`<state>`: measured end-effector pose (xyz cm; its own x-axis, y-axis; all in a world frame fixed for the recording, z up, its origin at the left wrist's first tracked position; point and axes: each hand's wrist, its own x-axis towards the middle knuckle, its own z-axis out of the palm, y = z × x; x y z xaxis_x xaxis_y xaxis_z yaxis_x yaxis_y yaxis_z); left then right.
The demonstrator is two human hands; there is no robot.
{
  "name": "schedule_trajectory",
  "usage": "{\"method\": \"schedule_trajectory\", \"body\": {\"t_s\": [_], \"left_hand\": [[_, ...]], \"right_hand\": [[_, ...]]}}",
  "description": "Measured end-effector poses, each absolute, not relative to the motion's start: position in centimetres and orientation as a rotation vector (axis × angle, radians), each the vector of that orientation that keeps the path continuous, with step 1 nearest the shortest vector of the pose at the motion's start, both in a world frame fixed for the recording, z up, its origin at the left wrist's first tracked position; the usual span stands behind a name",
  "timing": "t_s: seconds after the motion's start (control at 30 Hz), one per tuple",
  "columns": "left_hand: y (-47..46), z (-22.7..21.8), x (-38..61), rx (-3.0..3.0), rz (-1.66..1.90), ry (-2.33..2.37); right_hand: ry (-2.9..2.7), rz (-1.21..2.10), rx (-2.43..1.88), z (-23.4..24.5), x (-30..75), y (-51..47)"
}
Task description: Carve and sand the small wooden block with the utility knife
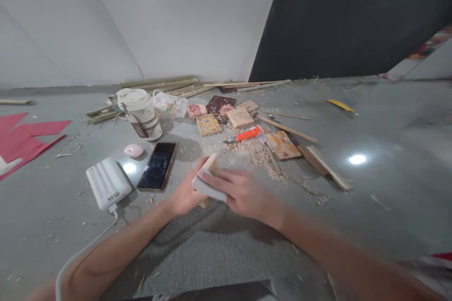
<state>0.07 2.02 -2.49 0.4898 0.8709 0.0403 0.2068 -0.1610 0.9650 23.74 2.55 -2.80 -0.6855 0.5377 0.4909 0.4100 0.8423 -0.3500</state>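
My left hand [186,194] is closed around a small pale wooden block [212,163], its upper end showing above the fingers. My right hand [245,194] pinches a light-grey sheet of sandpaper [209,188], its printed back facing me, pressed against the near side of the block. Both hands meet low over the grey floor, in front of scattered wood shavings [252,154]. Just beyond them lie an orange utility knife [248,133] and several carved or painted wooden squares, among them a yellow patterned one [208,124] and a plain one [239,117].
Left of my hands are a phone [157,166], a white power bank [108,182] with a cable over my forearm, a pink egg-shaped object [133,150] and a lidded cup [139,115]. Bamboo strips [169,84] line the wall. Wood strips [328,169] and a yellow cutter [341,105] lie right.
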Motion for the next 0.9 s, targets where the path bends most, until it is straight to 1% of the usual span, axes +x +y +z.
{"method": "schedule_trajectory", "body": {"t_s": [0.17, 0.33, 0.5, 0.7, 0.9], "left_hand": [[1.9, -2.2, 0.1, 1.669, 0.799, 0.911], [1.8, -2.1, 0.3, 1.732, 0.779, 0.921], [1.8, -1.9, 0.4, 1.669, 0.817, 0.914], [1.8, -2.0, 0.6, 1.664, 0.824, 0.85], [2.0, -2.1, 0.5, 1.662, 0.843, 0.932]], "right_hand": [[-2.313, 0.246, -0.877, -2.4, 23.8, 2.9], [-2.41, 0.234, -0.651, -3.0, 23.8, 2.6], [-2.284, 0.197, -0.85, -3.3, 24.3, 3.2], [-2.268, 0.173, -0.704, -2.1, 23.2, 2.0], [-2.227, 0.182, -0.658, -0.7, 22.4, 3.1]]}}
